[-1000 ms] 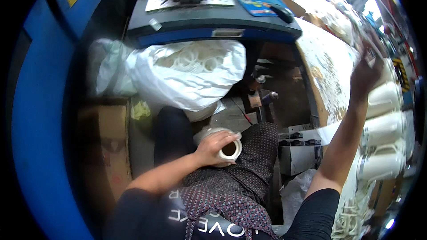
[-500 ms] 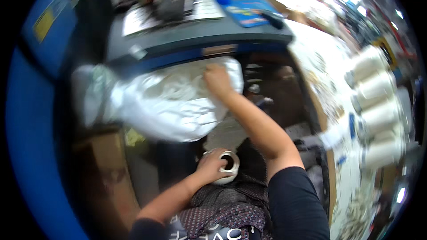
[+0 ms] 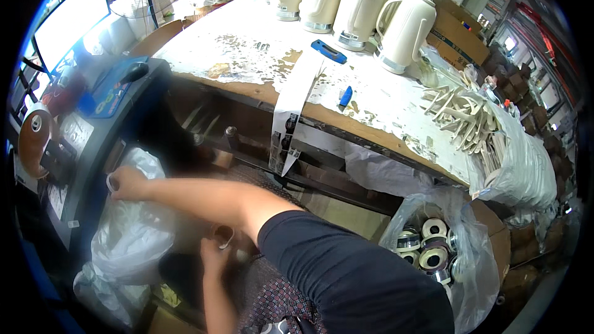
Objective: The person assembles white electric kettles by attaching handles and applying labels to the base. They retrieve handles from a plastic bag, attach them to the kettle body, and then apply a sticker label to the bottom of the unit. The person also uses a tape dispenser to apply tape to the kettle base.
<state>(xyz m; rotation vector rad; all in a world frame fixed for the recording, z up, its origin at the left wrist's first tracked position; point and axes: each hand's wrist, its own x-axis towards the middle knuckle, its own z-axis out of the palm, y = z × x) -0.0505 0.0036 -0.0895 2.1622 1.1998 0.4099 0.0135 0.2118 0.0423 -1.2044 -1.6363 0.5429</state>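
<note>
My right hand (image 3: 128,184) reaches far left across me, its fingers closed on a small pale curved piece (image 3: 112,182), over the mouth of a white plastic bag (image 3: 133,229). Low in front of my lap, my left hand (image 3: 215,255) grips a cream hollow cylinder (image 3: 240,248), thumb at its rim; its open end looks brown inside. My right forearm hides part of the cylinder. Both the bag and the hands are somewhat blurred.
Several cream jugs (image 3: 405,28) stand on the worn white table (image 3: 235,49). Also there are blue cutters (image 3: 328,51), a hanging label strip (image 3: 286,117) and pale handles (image 3: 461,111) in a bag. A plastic-lined box (image 3: 482,260) holds chrome-banded rings. A dark desk (image 3: 139,93) carries a mouse.
My view has swung to the right, bringing the table, jugs and box of rings into sight. My right hand now holds a pale curved piece at the bag; my left keeps the cylinder.
</note>
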